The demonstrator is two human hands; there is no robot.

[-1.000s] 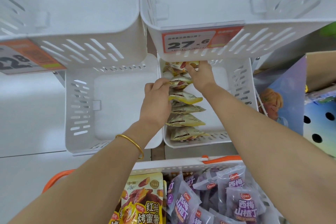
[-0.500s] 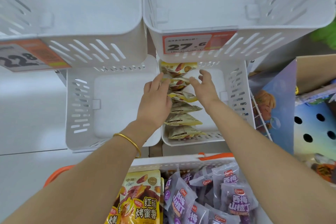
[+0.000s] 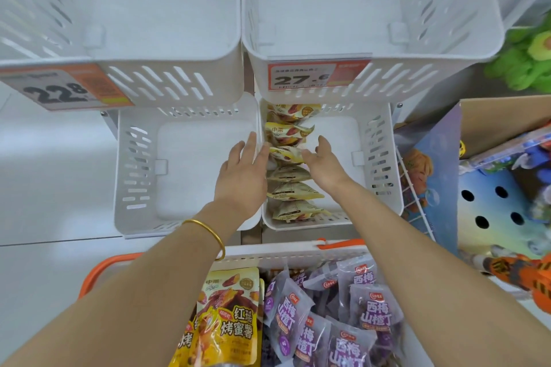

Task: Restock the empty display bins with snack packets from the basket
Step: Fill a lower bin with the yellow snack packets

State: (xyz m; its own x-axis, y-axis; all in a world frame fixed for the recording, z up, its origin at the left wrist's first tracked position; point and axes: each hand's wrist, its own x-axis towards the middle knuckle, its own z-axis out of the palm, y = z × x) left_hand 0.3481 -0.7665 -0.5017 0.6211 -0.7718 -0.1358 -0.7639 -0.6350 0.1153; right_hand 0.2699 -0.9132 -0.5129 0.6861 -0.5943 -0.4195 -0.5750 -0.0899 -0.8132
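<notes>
Both grips are spread and hold nothing: the left hand (image 3: pixel 243 171) lays straight fingers against the 9 o'clock side of the row of yellow packets (image 3: pixel 290 177), and the right hand (image 3: pixel 325 162) touches the same packet from 3 o'clock with relaxed fingertips. The row stands on edge along the left wall of the lower right bin (image 3: pixel 384 158), with the basket (image 3: pixel 298 250) at its 6 o'clock. The bin's 3 o'clock half is bare, so I'd expect the packets to topple that way once the hands lift.

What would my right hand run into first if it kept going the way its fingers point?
The row of yellow packets in the lower right bin. The right hand points up and left at the row's middle, fingers seemingly touching a packet, though depth is hard to judge.
</notes>
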